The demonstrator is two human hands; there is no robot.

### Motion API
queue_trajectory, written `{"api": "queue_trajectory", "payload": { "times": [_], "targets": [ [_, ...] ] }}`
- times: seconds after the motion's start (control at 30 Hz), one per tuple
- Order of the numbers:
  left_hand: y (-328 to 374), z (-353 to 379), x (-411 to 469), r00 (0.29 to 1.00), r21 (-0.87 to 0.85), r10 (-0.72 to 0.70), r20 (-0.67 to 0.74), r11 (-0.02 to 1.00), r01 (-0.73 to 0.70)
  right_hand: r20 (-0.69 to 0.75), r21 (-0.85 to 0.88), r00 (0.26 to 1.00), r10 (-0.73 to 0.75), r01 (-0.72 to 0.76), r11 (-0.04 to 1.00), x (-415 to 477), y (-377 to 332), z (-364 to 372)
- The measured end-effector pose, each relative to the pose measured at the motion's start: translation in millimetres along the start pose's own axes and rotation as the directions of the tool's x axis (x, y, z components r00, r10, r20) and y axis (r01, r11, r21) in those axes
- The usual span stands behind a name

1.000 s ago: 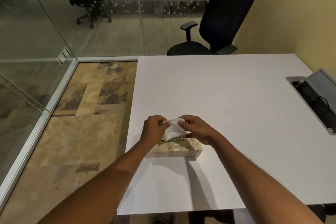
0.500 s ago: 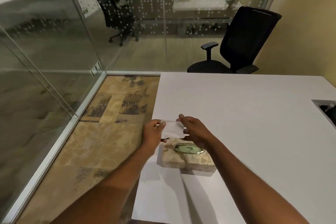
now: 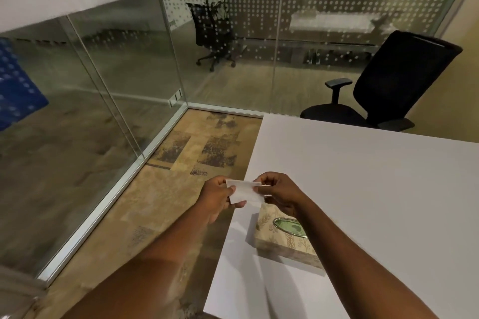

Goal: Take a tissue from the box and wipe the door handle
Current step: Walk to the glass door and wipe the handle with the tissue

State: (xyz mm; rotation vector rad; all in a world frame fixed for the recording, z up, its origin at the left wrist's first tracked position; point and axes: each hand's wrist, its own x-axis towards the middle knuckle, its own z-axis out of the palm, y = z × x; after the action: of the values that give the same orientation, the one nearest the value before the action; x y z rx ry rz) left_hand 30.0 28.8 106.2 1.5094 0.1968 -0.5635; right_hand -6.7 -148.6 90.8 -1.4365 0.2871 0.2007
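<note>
A small folded white tissue [image 3: 245,191] is held up between both hands, clear of the box. My left hand [image 3: 216,195] pinches its left edge and my right hand [image 3: 278,193] pinches its right edge. The tissue box [image 3: 283,237], beige with a leaf print and a green oval opening, lies on the white table [image 3: 363,176] near its left edge, just below and right of my hands. No door handle shows in this view.
Glass partition walls [image 3: 103,80] run along the left and the back, with a metal floor rail. A black office chair [image 3: 383,90] stands behind the table at the right. Patterned carpet [image 3: 181,179] covers the floor left of the table.
The tissue has come free of the box and been lifted up and to the left. My view has swung left, toward the glass wall, leaving the box at the lower right.
</note>
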Motion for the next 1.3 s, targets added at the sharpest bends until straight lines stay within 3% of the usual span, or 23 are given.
{"api": "queue_trajectory", "payload": {
  "times": [0.17,0.27,0.57,0.63,0.73,0.8,0.97,1.1,1.3],
  "targets": [
    [1,-17,-2,0.999,0.038,0.036,0.034,0.999,-0.037,0.023,0.034,0.997,0.073,-0.074,0.997,8,0,11],
    [7,-51,-8,0.998,0.0,0.061,-0.014,0.998,-0.061,0.1,0.022,0.988,0.115,-0.118,0.993,20,-9,43],
    [18,-159,-30,0.957,-0.208,0.051,-0.286,0.971,-0.114,0.313,0.001,0.938,0.149,-0.158,0.988,49,-32,158],
    [16,-178,-36,0.936,-0.12,0.114,-0.334,0.979,-0.162,0.308,-0.078,0.945,0.11,-0.09,0.993,53,-31,183],
    [15,-211,-47,0.898,0.03,0.213,-0.384,0.975,-0.218,0.257,-0.28,0.964,-0.07,0.144,0.949,58,-26,229],
    [15,-237,-54,0.874,0.078,0.262,-0.41,0.965,-0.252,0.255,-0.311,0.956,-0.145,0.223,0.924,59,-25,261],
    [18,-311,-76,0.833,0.125,0.337,-0.439,0.941,-0.315,0.392,-0.344,0.915,-0.097,0.243,0.907,61,-29,335],
    [19,-378,-92,0.81,0.136,0.334,-0.482,0.942,-0.308,0.519,-0.496,0.853,-0.052,0.35,0.795,64,-33,405],
    [24,-472,-122,0.759,0.203,0.349,-0.549,0.937,-0.284,0.585,-0.523,0.807,-0.076,0.447,0.726,62,-38,511]
  ]
}}
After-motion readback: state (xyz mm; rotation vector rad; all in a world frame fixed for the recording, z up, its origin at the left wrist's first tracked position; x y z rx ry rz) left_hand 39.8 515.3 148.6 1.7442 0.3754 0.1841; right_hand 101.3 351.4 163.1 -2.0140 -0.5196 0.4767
